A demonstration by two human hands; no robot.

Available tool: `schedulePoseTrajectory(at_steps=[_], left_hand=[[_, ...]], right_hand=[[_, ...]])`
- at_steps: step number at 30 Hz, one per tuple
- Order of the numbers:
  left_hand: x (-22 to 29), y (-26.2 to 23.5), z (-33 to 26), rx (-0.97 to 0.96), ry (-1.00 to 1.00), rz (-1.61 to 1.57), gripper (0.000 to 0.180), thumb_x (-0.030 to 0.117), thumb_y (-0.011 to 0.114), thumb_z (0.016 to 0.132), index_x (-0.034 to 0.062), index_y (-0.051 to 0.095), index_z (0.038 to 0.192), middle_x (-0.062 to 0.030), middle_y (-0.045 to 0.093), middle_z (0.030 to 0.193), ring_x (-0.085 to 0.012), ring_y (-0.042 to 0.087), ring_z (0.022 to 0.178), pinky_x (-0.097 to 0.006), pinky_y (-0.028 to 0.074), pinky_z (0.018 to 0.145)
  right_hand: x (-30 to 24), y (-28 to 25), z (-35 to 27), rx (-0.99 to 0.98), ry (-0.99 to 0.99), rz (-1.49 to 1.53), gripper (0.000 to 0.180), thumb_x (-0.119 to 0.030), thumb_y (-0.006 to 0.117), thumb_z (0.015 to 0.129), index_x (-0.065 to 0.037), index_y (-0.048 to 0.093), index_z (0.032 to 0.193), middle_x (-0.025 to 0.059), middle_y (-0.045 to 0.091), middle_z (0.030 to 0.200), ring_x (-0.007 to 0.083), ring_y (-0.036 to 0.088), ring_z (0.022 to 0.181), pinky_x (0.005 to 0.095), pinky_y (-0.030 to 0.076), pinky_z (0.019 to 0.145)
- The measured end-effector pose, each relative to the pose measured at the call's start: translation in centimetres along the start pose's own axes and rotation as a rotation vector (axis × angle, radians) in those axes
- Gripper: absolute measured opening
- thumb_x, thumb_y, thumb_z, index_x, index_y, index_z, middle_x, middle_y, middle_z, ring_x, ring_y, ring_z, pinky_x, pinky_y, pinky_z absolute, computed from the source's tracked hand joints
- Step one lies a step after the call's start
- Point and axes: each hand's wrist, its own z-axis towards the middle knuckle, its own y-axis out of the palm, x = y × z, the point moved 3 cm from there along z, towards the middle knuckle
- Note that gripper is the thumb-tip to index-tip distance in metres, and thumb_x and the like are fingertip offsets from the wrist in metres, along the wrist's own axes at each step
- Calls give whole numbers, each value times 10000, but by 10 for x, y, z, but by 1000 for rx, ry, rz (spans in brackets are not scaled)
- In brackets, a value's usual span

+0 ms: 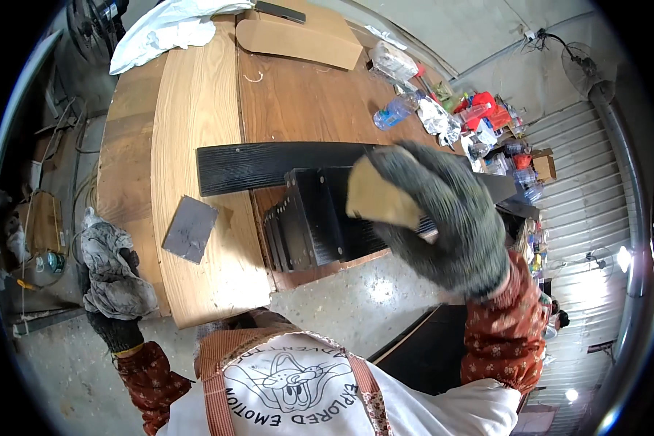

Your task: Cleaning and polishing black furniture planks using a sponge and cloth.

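Sandpaper pad gripped in your right hand | over black boards, nearer | left hand clutched rag, off bench.

From my remote station I see a wooden bench of pale and darker boards, with a long black plank lying across it. A grey square sheet rests on the pale board near its front edge. At the far end lie flat cardboard pieces and a white cloth. Along the right edge sit a clear plastic bottle, crumpled wrappers and red packages. A fan hangs on the grey wall above a corrugated shutter. Concrete floor shows below.
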Motion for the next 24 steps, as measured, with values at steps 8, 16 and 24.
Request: schedulePoseTrajectory(at_steps=[8,16,24], left_hand=[[0,15,-2,56,-26,-34,467,319,377,972,113,438,1386,-130,462,1400,-319,438,1268,-477,325,1083],[-3,28,2,3,-22,-33,472,321,362,985,100,428,1397,-143,435,1424,-331,404,1297,-478,300,1102],[-20,19,2,67,32,79,470,272,367,983,55,424,1396,-137,453,1415,-303,462,1256,-435,345,1078]], right_hand=[[33,27,64,-163,110,115,546,-232,721,788,-120,541,1291,133,636,1075,282,651,915,383,552,765],[40,9,51,-187,236,237,539,-211,721,788,-120,551,1291,132,640,1074,262,644,899,385,542,784],[46,7,61,-215,216,154,528,-168,719,790,-104,549,1285,137,632,1126,262,623,1000,388,521,868]])
